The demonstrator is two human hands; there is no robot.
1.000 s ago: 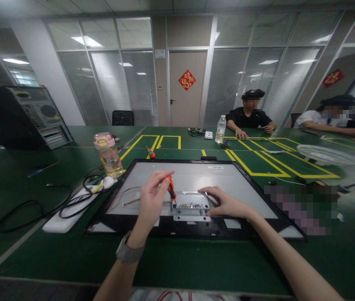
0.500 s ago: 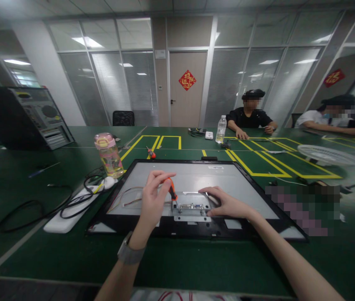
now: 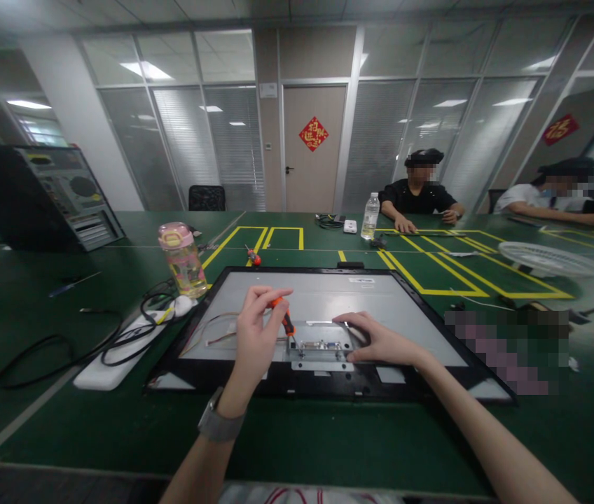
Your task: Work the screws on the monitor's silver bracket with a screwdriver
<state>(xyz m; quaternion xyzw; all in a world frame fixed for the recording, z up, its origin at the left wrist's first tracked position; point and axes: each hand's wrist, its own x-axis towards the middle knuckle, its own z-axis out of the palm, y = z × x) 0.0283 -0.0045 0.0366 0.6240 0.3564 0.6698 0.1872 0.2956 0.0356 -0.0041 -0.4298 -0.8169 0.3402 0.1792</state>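
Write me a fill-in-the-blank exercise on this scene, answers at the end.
The left hand holds a screwdriver with a black and ____ handle.
The watch is worn on the ____ wrist.
The drink bottle left of the screen panel has a ____ lid.
The diamond-shaped sign on the door has gold characters on a ____ background.

Missing words: orange; left; pink; red.
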